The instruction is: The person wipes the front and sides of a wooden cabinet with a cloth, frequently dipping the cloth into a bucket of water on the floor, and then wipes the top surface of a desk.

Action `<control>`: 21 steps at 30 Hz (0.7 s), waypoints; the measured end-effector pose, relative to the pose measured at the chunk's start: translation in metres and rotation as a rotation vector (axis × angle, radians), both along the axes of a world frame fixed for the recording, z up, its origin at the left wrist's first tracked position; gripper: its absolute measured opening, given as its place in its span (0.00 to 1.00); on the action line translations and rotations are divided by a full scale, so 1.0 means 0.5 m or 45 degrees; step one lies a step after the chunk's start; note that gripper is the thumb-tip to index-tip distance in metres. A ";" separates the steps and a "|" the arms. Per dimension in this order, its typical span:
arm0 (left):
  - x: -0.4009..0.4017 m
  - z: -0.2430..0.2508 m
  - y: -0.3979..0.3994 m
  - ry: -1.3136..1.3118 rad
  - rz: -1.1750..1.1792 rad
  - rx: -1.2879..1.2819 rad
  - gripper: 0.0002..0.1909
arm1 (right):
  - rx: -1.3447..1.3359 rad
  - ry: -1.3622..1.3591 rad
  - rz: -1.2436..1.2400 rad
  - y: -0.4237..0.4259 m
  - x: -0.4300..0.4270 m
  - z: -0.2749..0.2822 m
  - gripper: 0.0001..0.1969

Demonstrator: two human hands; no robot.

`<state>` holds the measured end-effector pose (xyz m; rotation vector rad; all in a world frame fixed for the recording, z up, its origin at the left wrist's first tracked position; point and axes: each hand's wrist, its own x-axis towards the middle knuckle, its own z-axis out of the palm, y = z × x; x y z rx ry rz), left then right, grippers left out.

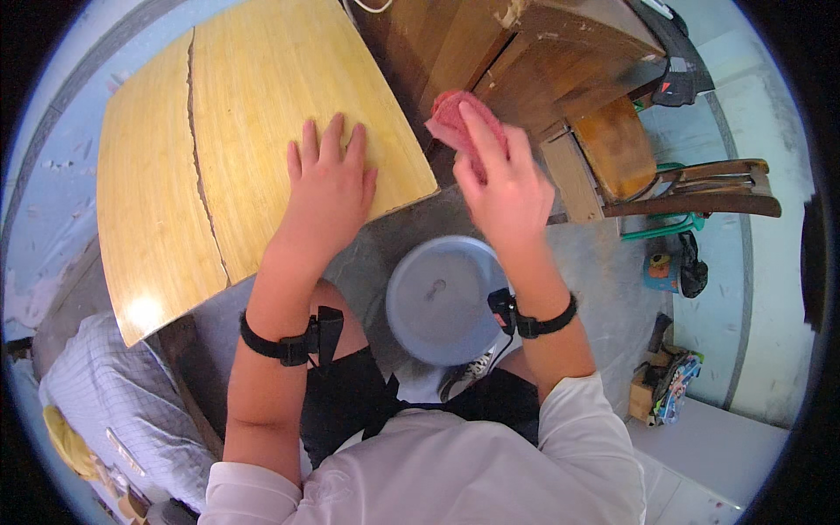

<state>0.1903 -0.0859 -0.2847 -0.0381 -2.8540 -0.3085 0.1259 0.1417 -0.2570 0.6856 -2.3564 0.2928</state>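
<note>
Flat on a yellow wooden tabletop (262, 118) rests my left hand (331, 180), fingers spread and nothing in it. A dark, ragged crack (195, 144) runs across the boards to the left of that hand. My right hand (505, 177) grips a folded red cloth (459, 125) in the air, just beyond the tabletop's right corner. Below the right hand, a round blue-grey plastic basin (401, 328) stands on the floor between my legs. Water seems to fill it, with a small dark mark visible near its middle.
A brown wooden cabinet (558, 52) stands beyond the right hand. Right of it are a wooden chair (617, 147) and a flattened cardboard piece (574, 177). A small blue bin (661, 272) sits by the wall. Checked bedding (125, 407) lies at lower left.
</note>
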 end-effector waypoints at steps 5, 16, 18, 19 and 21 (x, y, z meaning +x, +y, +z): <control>-0.009 0.001 0.009 -0.004 0.017 -0.014 0.28 | 0.114 -0.172 0.059 0.028 -0.002 -0.085 0.33; -0.012 0.007 0.011 -0.046 -0.005 -0.043 0.28 | 0.202 -0.357 -0.002 0.023 -0.003 -0.272 0.29; -0.008 0.000 0.006 -0.032 -0.003 -0.061 0.28 | 0.115 -0.309 0.023 0.023 -0.007 -0.289 0.28; -0.006 -0.001 0.006 -0.039 -0.007 -0.073 0.28 | 0.031 -0.261 0.060 0.020 -0.008 -0.289 0.27; -0.006 0.005 0.009 -0.032 -0.017 -0.075 0.27 | -0.001 -0.273 0.045 0.021 -0.005 -0.279 0.29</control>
